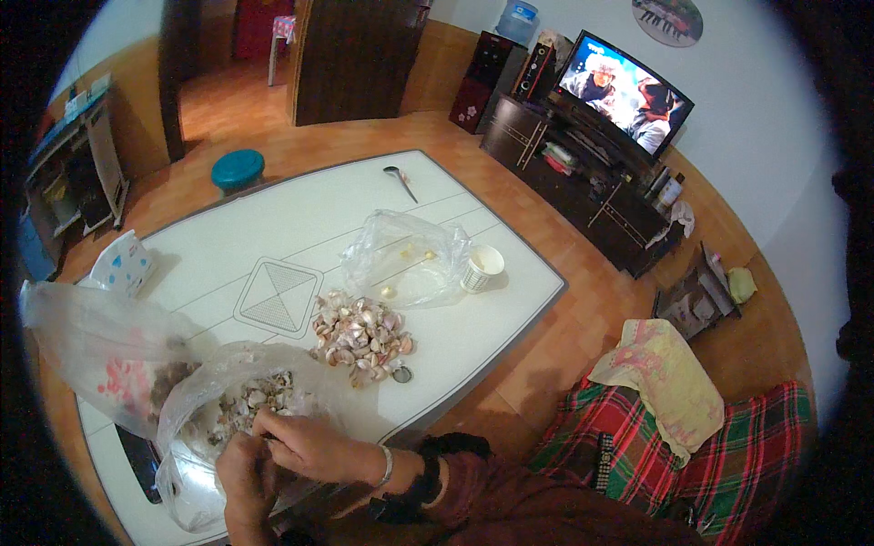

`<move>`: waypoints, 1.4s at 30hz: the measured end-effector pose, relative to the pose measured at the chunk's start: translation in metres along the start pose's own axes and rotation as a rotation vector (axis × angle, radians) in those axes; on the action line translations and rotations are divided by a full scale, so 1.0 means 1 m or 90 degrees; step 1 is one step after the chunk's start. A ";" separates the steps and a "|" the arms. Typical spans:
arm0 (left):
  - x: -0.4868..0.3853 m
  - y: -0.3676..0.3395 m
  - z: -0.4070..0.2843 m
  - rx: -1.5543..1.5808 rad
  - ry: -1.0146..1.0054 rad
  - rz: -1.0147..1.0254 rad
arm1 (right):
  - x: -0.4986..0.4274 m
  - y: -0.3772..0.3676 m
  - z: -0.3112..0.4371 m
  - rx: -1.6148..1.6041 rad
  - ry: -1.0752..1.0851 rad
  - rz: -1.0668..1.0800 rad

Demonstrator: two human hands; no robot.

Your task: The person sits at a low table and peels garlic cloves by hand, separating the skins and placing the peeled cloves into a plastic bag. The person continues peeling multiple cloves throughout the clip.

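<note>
My left hand and my right hand meet fingertip to fingertip over an opened clear plastic bag. Whatever lies between the fingers is too small and too hidden to tell. Inside that bag are garlic skins and scraps. Just beyond it, on the white table, lies a heap of unpeeled garlic cloves. A bottle cap or small round lid rests by the heap's near edge. Behind the heap, a second clear bag is spread flat with a few pale peeled cloves on it.
A paper cup stands beside the flat bag, and a dark spoon lies at the far edge. To the left are a tissue pack, a filled plastic bag and a dark phone-like device. A teal stool stands beyond the table.
</note>
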State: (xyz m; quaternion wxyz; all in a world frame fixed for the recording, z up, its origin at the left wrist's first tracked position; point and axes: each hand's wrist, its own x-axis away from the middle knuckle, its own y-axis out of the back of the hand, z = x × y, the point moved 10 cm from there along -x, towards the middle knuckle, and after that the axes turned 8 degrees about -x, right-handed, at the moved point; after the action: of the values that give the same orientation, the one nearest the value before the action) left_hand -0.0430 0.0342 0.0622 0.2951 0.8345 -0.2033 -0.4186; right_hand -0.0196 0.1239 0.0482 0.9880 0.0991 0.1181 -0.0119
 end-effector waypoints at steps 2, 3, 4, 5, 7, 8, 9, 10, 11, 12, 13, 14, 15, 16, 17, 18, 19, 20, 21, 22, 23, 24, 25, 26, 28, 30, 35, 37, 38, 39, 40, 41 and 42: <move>-0.002 -0.004 -0.001 -0.018 0.001 0.040 | 0.000 -0.002 -0.004 0.018 -0.026 0.007; -0.002 -0.006 0.000 -0.030 0.001 0.057 | 0.000 -0.003 -0.005 0.015 -0.033 0.002; -0.002 -0.006 0.001 -0.025 0.010 0.060 | 0.000 -0.004 -0.008 0.011 -0.040 -0.002; -0.001 -0.007 0.003 -0.023 0.018 0.061 | 0.000 -0.006 -0.011 -0.002 -0.053 -0.003; 0.001 -0.009 0.006 -0.027 0.022 0.068 | 0.001 -0.008 -0.015 0.011 -0.051 -0.005; 0.002 -0.011 0.008 -0.035 0.017 0.075 | 0.000 -0.008 -0.018 0.009 -0.059 -0.009; 0.004 -0.014 0.009 -0.058 0.013 0.091 | 0.000 -0.009 -0.020 0.006 -0.056 -0.009; 0.004 -0.010 0.013 0.011 0.038 0.056 | -0.001 -0.009 -0.021 -0.001 -0.059 -0.013; 0.005 -0.008 0.018 0.063 0.064 0.030 | -0.001 -0.009 -0.025 -0.011 -0.078 -0.011; 0.006 -0.005 0.021 0.131 0.081 0.009 | -0.002 -0.009 -0.022 -0.015 -0.052 -0.001; 0.007 -0.004 0.022 0.108 0.083 0.004 | -0.003 -0.009 -0.020 -0.022 -0.041 0.015; 0.007 -0.003 0.021 0.101 0.076 0.004 | -0.004 -0.009 -0.018 -0.027 -0.025 0.027; 0.008 -0.002 0.020 0.093 0.068 0.004 | -0.004 -0.009 -0.017 -0.049 -0.024 0.036; 0.008 -0.003 0.021 0.112 0.079 0.010 | -0.005 -0.009 -0.015 -0.069 -0.016 0.040; 0.008 -0.004 0.022 0.130 0.089 0.016 | -0.005 -0.009 -0.013 -0.090 -0.009 0.045; 0.008 -0.006 0.023 0.159 0.102 0.021 | -0.004 -0.008 -0.012 -0.095 -0.010 0.039; 0.008 -0.004 0.021 0.144 0.090 0.013 | -0.004 -0.008 -0.012 -0.100 -0.012 0.033; 0.007 -0.003 0.019 0.139 0.081 0.003 | -0.003 -0.007 -0.010 -0.119 -0.003 0.025; 0.006 -0.002 0.017 0.135 0.072 -0.007 | -0.003 -0.007 -0.014 -0.084 -0.028 0.014; 0.006 -0.004 0.017 0.116 0.078 0.000 | -0.003 -0.008 -0.016 -0.063 -0.043 0.001; 0.005 -0.005 0.017 0.098 0.084 0.007 | -0.002 -0.007 -0.019 -0.042 -0.058 -0.013; 0.005 -0.006 0.017 0.083 0.092 0.014 | -0.002 -0.008 -0.023 -0.032 -0.079 -0.011; 0.005 -0.007 0.017 0.075 0.099 0.024 | -0.001 -0.010 -0.027 -0.023 -0.101 -0.009; 0.005 -0.008 0.017 0.071 0.109 0.034 | 0.000 -0.010 -0.031 -0.017 -0.118 -0.011; 0.004 -0.008 0.015 0.060 0.106 0.044 | 0.001 -0.010 -0.032 -0.005 -0.107 -0.021; 0.002 -0.006 0.010 0.044 0.081 0.044 | 0.001 -0.009 -0.032 0.002 -0.097 -0.034; 0.000 -0.008 0.010 0.034 0.078 0.063 | 0.001 -0.009 -0.032 0.019 -0.104 -0.055; -0.001 -0.007 0.011 0.044 0.078 0.057 | 0.001 -0.009 -0.033 0.023 -0.115 -0.058; -0.001 -0.006 0.012 0.060 0.088 0.050 | 0.002 -0.008 -0.033 0.021 -0.119 -0.062; 0.000 -0.005 0.013 0.076 0.098 0.043 | 0.002 -0.009 -0.034 0.021 -0.122 -0.056; 0.000 -0.006 0.013 0.079 0.102 0.048 | 0.001 -0.009 -0.035 0.017 -0.123 -0.053; 0.000 -0.006 0.014 0.083 0.106 0.052 | 0.001 -0.008 -0.034 0.005 -0.112 -0.058; 0.000 -0.006 0.014 0.095 0.111 0.053 | 0.000 -0.009 -0.036 -0.004 -0.110 -0.055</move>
State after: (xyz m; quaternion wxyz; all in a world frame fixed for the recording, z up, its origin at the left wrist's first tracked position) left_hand -0.0541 0.0343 0.0510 0.2655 0.8783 -0.2418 -0.3155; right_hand -0.0278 0.1221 0.0124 0.9934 0.0894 0.0363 -0.0625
